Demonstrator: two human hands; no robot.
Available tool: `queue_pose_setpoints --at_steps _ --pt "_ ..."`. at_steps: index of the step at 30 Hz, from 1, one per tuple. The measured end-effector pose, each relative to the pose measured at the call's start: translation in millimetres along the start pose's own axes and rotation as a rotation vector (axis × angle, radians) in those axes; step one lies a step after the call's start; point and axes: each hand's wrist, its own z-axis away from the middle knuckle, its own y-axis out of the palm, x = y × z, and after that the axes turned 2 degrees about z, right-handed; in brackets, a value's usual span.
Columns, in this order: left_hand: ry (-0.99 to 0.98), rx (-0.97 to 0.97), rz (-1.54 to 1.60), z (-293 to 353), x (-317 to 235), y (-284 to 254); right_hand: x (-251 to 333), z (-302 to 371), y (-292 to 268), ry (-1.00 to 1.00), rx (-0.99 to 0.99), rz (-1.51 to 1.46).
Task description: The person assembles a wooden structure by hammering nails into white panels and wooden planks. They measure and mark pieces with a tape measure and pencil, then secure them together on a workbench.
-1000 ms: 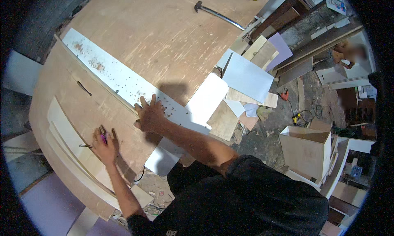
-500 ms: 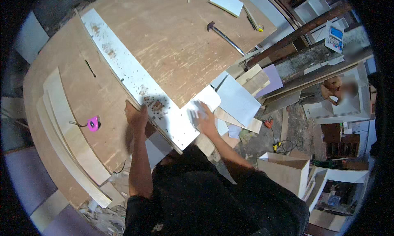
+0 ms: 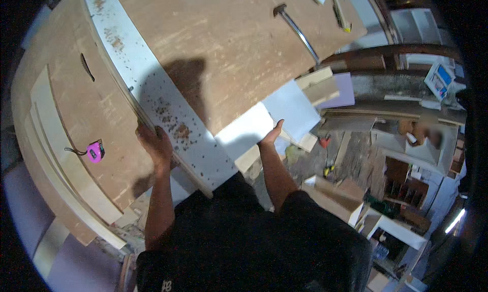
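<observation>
A long white board [image 3: 127, 51], strewn with brown crumbs and small dark bits, runs slantwise over the brown wooden worktop [image 3: 223, 53]. My left hand [image 3: 156, 144] is closed over its left edge, where a thin wooden strip [image 3: 113, 74] stands along the side. At the board's near right end, a smaller white panel [image 3: 249, 125] sits against it. My right hand [image 3: 269, 137] grips this panel's outer edge, thumb up on top and the other fingers mostly hidden below. A shadow falls across the board and worktop.
Left lie a pink tape measure [image 3: 95, 151], pale wooden strips [image 3: 51, 106] and a dark slim object [image 3: 87, 67]. A hammer [image 3: 297, 32] rests at the far right. Beyond my right hand are a pale blue panel [image 3: 295, 109], an open wooden box [image 3: 333, 195] and another person [image 3: 414, 132].
My right hand has gone from over the white panel to its outer edge and now grips it. My left hand still holds the board's edge. The view has shifted.
</observation>
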Motion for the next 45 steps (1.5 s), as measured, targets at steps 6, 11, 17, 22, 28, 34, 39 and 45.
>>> queue_pose_setpoints --at_steps 6,11,17,22,28,34,39,45 --pt "-0.114 0.048 0.085 -9.2 -24.9 -13.6 8.4 9.1 27.0 0.116 0.137 -0.151" --pt "-0.081 0.019 -0.101 -9.8 -23.5 -8.8 9.9 -18.7 1.1 0.016 0.138 0.225" --pt "-0.213 0.081 -0.07 -10.1 -23.4 -8.9 43.8 4.9 -32.3 -0.234 0.036 0.512" --pt "-0.23 0.272 0.041 -36.1 -15.2 -62.0 38.7 82.0 -51.0 -0.239 -0.086 0.611" --pt "0.225 -0.063 -0.467 -69.7 87.3 -164.1 25.4 151.1 -46.8 -0.406 -0.038 0.776" --pt "0.228 0.42 -0.376 -76.1 101.4 -174.3 -18.1 181.8 94.9 -0.727 0.558 1.013" --pt "0.334 0.387 -0.072 5.7 10.2 -171.1 -78.1 243.5 204.4 -0.632 1.094 1.495" --pt "0.119 0.617 -0.091 53.1 -17.9 -204.3 -122.6 258.7 216.9 -0.5 1.49 1.685"
